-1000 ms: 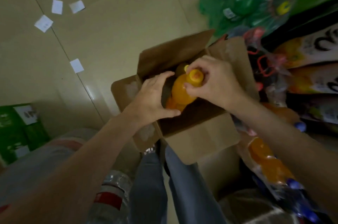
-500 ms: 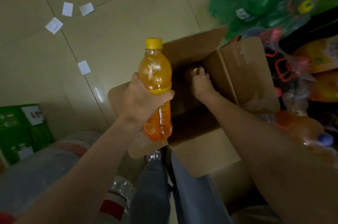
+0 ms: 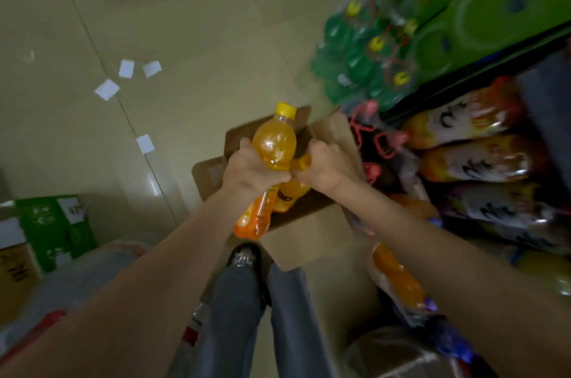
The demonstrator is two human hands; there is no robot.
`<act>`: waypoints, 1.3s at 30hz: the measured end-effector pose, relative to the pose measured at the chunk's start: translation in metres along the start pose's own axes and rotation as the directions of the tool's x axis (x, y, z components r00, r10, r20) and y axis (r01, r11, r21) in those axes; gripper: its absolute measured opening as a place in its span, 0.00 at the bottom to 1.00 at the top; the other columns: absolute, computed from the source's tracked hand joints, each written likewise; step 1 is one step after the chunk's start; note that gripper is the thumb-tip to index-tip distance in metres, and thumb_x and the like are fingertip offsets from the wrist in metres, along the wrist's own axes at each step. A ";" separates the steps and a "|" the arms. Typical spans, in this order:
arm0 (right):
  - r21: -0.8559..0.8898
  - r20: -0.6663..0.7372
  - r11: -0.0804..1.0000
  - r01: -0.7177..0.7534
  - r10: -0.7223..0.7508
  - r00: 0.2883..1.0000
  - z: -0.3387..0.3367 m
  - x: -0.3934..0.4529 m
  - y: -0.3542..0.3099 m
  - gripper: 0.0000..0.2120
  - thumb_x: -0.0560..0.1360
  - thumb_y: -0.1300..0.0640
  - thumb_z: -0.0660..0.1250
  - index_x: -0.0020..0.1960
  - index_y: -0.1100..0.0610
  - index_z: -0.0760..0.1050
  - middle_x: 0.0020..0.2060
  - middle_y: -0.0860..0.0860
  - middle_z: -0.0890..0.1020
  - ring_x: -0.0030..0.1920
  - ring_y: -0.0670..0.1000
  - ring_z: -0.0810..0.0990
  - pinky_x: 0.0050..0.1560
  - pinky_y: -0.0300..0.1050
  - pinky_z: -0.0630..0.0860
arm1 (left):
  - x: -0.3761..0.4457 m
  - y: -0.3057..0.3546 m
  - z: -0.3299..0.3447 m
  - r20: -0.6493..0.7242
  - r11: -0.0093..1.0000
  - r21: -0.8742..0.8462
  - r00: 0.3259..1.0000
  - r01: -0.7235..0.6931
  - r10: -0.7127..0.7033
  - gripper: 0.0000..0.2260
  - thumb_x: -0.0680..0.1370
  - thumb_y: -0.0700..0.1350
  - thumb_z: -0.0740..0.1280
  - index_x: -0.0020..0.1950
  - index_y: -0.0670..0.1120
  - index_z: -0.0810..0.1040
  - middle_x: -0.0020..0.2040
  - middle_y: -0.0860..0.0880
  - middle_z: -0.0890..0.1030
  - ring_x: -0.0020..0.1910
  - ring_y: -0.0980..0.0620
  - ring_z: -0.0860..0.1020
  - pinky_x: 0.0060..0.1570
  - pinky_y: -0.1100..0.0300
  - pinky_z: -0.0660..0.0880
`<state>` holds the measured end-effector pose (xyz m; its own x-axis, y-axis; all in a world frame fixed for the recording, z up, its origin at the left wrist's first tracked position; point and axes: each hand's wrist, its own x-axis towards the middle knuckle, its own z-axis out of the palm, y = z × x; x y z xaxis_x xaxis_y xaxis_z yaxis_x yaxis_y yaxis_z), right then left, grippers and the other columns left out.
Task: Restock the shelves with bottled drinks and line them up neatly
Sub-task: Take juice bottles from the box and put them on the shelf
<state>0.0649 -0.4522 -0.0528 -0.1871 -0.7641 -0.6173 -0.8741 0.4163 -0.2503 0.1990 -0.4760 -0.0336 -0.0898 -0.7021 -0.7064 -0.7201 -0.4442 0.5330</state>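
Over the open cardboard box (image 3: 309, 232) at scene centre, you now hold two orange bottles. The first orange bottle (image 3: 273, 146), yellow cap up, is gripped round its middle by your left hand (image 3: 250, 169); half a second ago it was the only one out. Since then your right hand (image 3: 326, 169), which was reaching down inside the box, has come up with fingers wrapped round the neck of a second orange bottle (image 3: 293, 189), its base hanging above the box opening, just right of the first. Hands touch or nearly touch. Meaning: unpacking is under way, nothing shelved yet; both bottles likely go to the shelf (image 3: 500, 142) on the right next. Shrink-wrapped green bottles (image 3: 364, 59) sit far right on the floor (image 3: 200, 37), paper scraps (image 3: 126, 68) far left.
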 end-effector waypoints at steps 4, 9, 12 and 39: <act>-0.106 -0.202 0.987 0.124 -0.143 0.969 -0.129 -0.102 -0.021 0.20 0.69 0.49 0.69 0.56 0.60 0.74 0.52 0.60 0.77 0.58 0.61 0.72 0.56 0.49 0.70 | -0.067 0.093 -0.054 0.014 0.991 0.020 0.991 -0.132 0.132 0.33 0.63 0.51 0.76 0.62 0.40 0.68 0.58 0.43 0.75 0.58 0.44 0.75 0.51 0.58 0.71; -0.189 -0.569 0.980 0.062 -0.161 0.807 -0.280 -0.241 -0.019 0.21 0.70 0.49 0.68 0.56 0.62 0.71 0.49 0.59 0.78 0.58 0.58 0.69 0.54 0.47 0.64 | -0.177 0.214 -0.124 0.234 0.863 0.050 0.846 -0.503 0.480 0.40 0.43 0.61 0.67 0.52 0.44 0.77 0.48 0.46 0.79 0.45 0.56 0.77 0.47 0.66 0.75; 0.104 -0.783 0.987 0.121 0.006 0.622 -0.357 -0.337 -0.006 0.18 0.67 0.53 0.71 0.51 0.61 0.74 0.39 0.54 0.75 0.50 0.55 0.73 0.48 0.44 0.66 | -0.260 0.278 -0.147 0.410 0.684 0.090 0.653 -0.724 0.637 0.31 0.50 0.56 0.73 0.48 0.43 0.77 0.43 0.48 0.76 0.42 0.57 0.73 0.34 0.76 0.68; 0.382 -0.640 0.748 0.543 0.638 -0.429 -0.404 -0.715 0.327 0.06 0.78 0.53 0.63 0.49 0.51 0.66 0.40 0.41 0.72 0.41 0.37 0.72 0.49 0.41 0.71 | -0.600 0.503 0.191 0.465 0.048 -0.272 -0.087 -0.961 0.881 0.45 0.53 0.57 0.77 0.68 0.51 0.66 0.63 0.48 0.74 0.62 0.48 0.73 0.61 0.48 0.71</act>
<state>-0.2682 0.0305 0.6082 -0.7641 0.2782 0.5820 -0.5842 0.0843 -0.8072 -0.2403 -0.1717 0.5698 -0.9465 -0.0719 0.3147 0.2383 0.5022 0.8313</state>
